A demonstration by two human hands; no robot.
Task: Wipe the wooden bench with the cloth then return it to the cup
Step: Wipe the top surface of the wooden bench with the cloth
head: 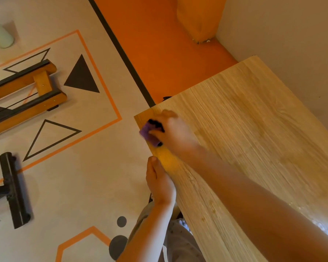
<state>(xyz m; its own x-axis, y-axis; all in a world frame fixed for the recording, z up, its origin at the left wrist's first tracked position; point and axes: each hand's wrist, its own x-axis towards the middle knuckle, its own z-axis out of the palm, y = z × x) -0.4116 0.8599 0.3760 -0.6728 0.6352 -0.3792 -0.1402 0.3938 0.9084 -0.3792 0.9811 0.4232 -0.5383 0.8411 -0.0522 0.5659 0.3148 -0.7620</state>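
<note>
I note the right hand (pixel 170 129), fingers curled onto the small purple cloth (pixel 147 132), at the corner of the pale wooden bench (pixel 244 120); the cloth is leftward of the knuckles, and the left hand (pixel 159 182) rests against the edge, grip indiscernible.

right hand (pixel 171 129) pressing purple cloth (pixel 147 133) on wooden bench (pixel 244 129), left hand (pixel 160 181) at its edge
</note>
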